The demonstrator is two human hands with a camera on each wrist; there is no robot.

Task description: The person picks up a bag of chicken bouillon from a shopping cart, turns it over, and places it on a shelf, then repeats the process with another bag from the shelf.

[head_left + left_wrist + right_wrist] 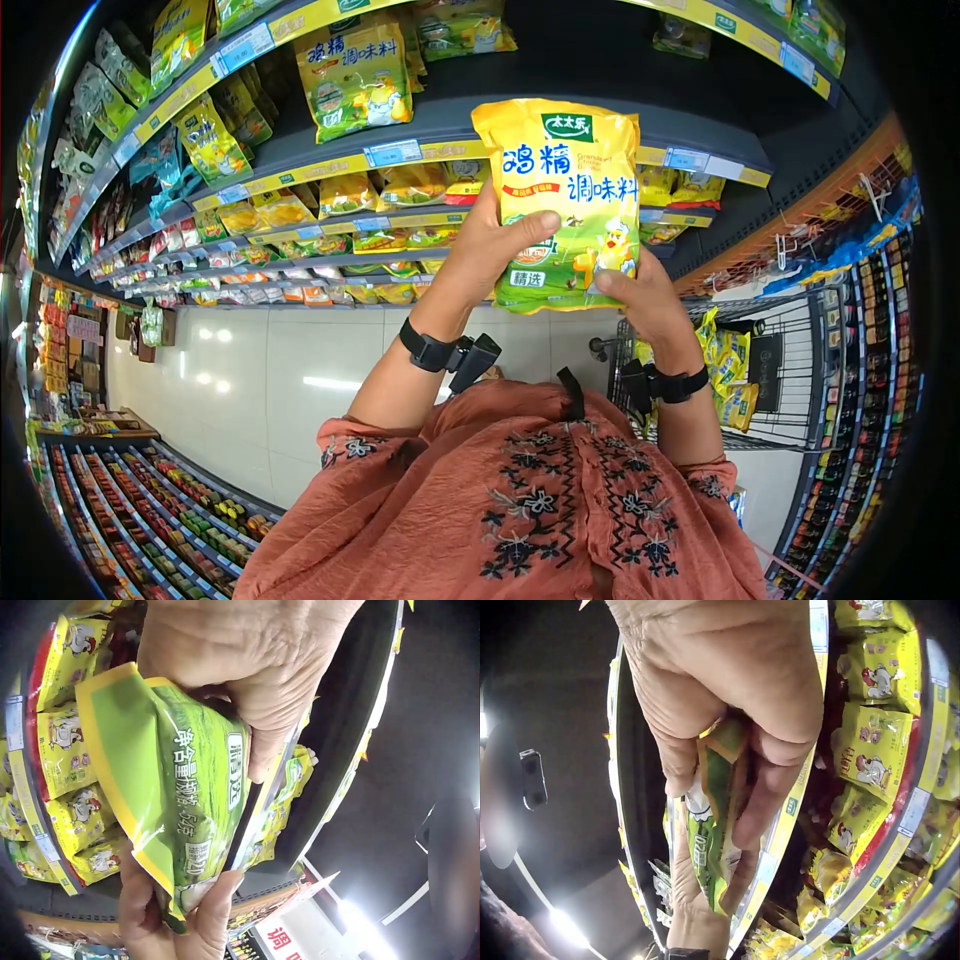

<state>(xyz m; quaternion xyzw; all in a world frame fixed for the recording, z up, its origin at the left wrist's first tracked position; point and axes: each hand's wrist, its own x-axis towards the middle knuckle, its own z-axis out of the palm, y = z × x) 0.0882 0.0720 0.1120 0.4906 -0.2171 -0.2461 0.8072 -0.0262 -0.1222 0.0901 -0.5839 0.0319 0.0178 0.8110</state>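
A yellow and green seasoning bag (570, 215) is held upright between both hands in front of the shelves, its printed face toward the head camera. My left hand (492, 250) grips its left side, thumb across the front. At the lower right edge my right hand (650, 305) pinches it, thumb on the front. The left wrist view shows the bag's green lower part (195, 787) under my left hand (247, 660), with the other hand (180, 915) at its far edge. In the right wrist view my right hand (727, 682) holds the bag's narrow side (714, 825).
Curved shelves (430, 150) carry more bags, including a similar large one (355, 80) at the upper left. A shopping cart (790, 350) with yellow bags (735, 355) stands at the right. Racks of small jars (170, 520) line the lower left, beyond the tiled floor (230, 380).
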